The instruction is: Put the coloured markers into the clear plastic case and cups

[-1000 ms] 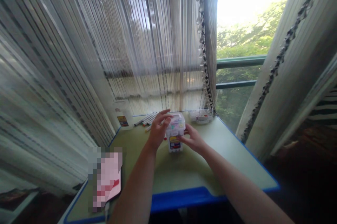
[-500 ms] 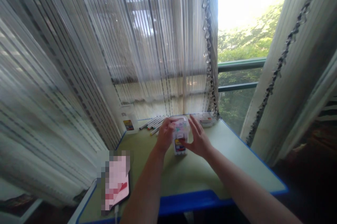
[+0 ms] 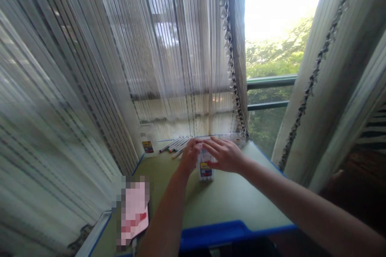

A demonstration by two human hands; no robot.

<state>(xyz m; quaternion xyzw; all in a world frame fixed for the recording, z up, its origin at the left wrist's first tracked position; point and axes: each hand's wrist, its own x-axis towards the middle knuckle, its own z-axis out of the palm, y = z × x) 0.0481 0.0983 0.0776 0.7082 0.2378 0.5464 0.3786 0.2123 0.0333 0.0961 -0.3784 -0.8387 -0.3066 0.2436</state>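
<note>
A clear plastic marker case [image 3: 206,173] with a colourful label stands upright on the table, pale marker ends showing at its bottom. My left hand [image 3: 190,155] is closed around the upper left side of the case. Across its top lie the stretched fingers of my right hand [image 3: 224,154], the thumb apart from them and near the label. My fingers hide most of the case's upper part. Behind my left hand, several loose white markers [image 3: 178,142] with coloured ends lie in a pile.
An empty-looking clear case [image 3: 147,146] with a label stands at the back left. Another clear plastic piece [image 3: 239,138] lies at the back right. A phone [image 3: 140,225], partly blurred out, sits front left with a cable. Curtains [image 3: 181,68] hang behind the blue-edged table [image 3: 241,204].
My right hand has moved from the right side of the case onto its top, fingers now lying across it. My left hand stays on the case. The view has shifted slightly.
</note>
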